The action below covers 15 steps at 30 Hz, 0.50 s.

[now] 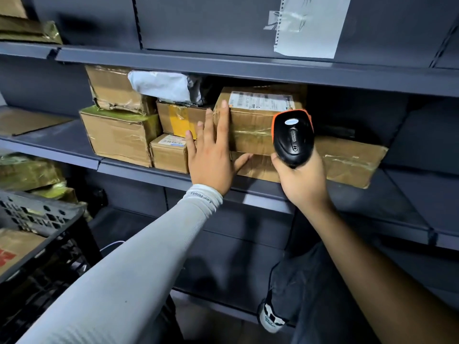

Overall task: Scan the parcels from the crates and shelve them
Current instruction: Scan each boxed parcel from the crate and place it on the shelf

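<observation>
Parcels [258, 125] stacked on shelf [139, 167] — crate [37, 214] lower left, cardboard inside

The scanner [293, 137] is covering part of the labelled box [250, 120], and its handle is disappearing inside the right hand [301, 180]; the label [260, 101] print is blurring past reading; the flat box [347, 160] underneath is hiding behind both hands; the crate [37, 219] is running off the left edge.

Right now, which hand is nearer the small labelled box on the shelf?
Left. The left hand overlaps the small labelled box at its right edge; the right hand holds the scanner farther right.
</observation>
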Available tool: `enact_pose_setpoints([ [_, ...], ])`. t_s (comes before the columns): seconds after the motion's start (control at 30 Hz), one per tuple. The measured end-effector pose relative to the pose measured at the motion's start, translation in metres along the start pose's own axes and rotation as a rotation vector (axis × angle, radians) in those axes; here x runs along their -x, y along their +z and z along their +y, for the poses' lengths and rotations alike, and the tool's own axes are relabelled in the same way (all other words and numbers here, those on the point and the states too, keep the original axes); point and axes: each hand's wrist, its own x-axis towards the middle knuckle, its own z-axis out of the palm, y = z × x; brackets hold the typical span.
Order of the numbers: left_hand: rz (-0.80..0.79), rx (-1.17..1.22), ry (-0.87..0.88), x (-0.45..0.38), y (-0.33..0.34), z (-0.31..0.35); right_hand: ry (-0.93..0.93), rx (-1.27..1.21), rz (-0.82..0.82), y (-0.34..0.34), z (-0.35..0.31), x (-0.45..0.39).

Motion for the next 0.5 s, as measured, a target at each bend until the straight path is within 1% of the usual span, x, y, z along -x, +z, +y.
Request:
enact_pose_setpoints([
  [0.13,0.037,-0.003,0.027,0.002,0.006,-0.001,-0.236,0.102,0.046,0.003,0.014,0.013],
  [0.2,0.03,0.013,0.045,0.004,0.008,-0.001,-0.335,0.237,0.007,0.001,0.022,0.022],
  [0.3,0.043,0.046,0.058,0.006,0.01,-0.003,-0.35,0.435,-0.085,-0.001,0.026,0.023],
  [0.4,0.075,0.039,0.073,0.006,0.017,-0.006,-0.346,0.496,-0.099,0.002,0.028,0.016],
  [0.5,0.047,-0.003,0.065,-0.001,0.025,-0.007,-0.299,0.542,-0.11,0.008,0.029,0.006],
])
